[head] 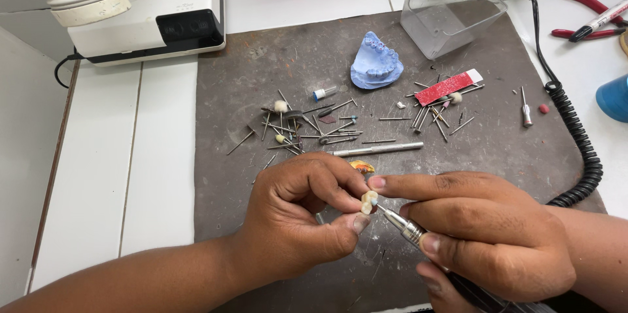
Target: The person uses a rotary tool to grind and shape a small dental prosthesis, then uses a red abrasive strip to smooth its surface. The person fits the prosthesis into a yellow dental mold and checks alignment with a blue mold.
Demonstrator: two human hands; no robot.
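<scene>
Cream-coloured and small, the dental crown piece sits pinched between the thumb and forefinger of your left hand, fingers closed tight on it, just in front of the grey rubber mat's near edge. Your right hand wraps a metal rotary handpiece, fingers closed around its barrel, with the bur tip touching the piece (the forefinger lies along the top and steadies it). On the mat beyond your hands lie scattered burs, a long metal mandrel, a blue dental cast and a red abrasive strip. At the mat's far right corner stands a clear plastic tub, and a coiled black cord runs along the mat's right edge over the white bench.
</scene>
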